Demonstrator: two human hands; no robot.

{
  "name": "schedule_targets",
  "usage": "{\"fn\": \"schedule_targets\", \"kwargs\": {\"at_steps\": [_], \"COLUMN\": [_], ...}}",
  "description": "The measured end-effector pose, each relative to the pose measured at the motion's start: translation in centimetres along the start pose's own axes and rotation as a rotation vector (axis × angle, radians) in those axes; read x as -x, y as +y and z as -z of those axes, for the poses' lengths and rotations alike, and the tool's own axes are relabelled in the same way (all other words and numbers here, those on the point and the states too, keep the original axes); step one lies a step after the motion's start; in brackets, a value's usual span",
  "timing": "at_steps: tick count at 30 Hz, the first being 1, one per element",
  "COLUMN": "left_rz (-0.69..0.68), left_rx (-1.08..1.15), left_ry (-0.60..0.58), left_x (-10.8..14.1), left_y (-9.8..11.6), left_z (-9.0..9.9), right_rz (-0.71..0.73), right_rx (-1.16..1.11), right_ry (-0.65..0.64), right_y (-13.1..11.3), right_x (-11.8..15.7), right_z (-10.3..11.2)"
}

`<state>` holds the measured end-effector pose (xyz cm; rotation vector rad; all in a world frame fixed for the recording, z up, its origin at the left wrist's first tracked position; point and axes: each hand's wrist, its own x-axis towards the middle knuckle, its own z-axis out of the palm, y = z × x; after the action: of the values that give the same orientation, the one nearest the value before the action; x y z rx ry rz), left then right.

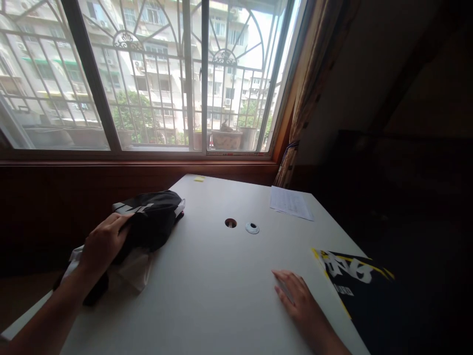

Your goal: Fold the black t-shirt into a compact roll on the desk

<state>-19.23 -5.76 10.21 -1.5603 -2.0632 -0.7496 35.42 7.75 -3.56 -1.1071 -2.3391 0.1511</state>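
A crumpled black cloth item (153, 219) with white markings lies at the left side of the white table (207, 286). My left hand (105, 241) grips its near left part, fingers bent over the fabric. Whitish, see-through material (136, 268) sticks out beneath it, and a darker piece lies under my left wrist. Over the table's right half, my right hand (295, 298) has its fingers apart and holds nothing. Nearest to it is a black item with yellow edges and white lettering (354, 276), at the right edge of the table.
Behind the black cloth item, a yellow note (199, 179) lies near the far edge. A round hole (231, 223) and its white ring cover (252, 228) are mid-table. Printed paper (291, 202) lies far right. A barred window (148, 79) and curtain (308, 74) stand beyond.
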Motion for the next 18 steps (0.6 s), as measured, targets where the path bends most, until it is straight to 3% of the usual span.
{"fn": "schedule_targets", "kwargs": {"at_steps": [3,5,9,12,15,16,18], "left_rz": [-0.145,-0.221,-0.454,-0.737,-1.118,-1.169,-1.131], "left_rx": [0.223,0.373,0.629,0.776,0.883,0.912,0.957], "left_ry": [0.093,0.065,-0.181,-0.378,-0.605,-0.644,-0.661], "left_x": [-1.3,-1.6,0.5,3.8,6.2,6.5,6.7], "left_y": [4.7,8.8,18.3,24.3,27.2,27.3,26.7], "left_z": [-1.3,-2.8,-5.7,-5.8,-4.2,-3.6,-3.3], "right_rz": [0.026,0.041,0.054,0.056,0.072,0.078,0.066], "right_rx": [-0.040,-0.070,-0.122,-0.162,-0.216,-0.230,-0.258], "right_ry": [0.019,0.034,0.075,0.100,0.063,0.029,-0.035], "right_y": [-0.1,-0.3,-1.1,-1.7,-1.8,-1.7,-1.6], "right_x": [-0.2,-0.2,0.0,0.1,0.1,0.0,-0.1], "right_z": [0.4,0.8,1.3,1.5,1.8,2.0,2.5]}}
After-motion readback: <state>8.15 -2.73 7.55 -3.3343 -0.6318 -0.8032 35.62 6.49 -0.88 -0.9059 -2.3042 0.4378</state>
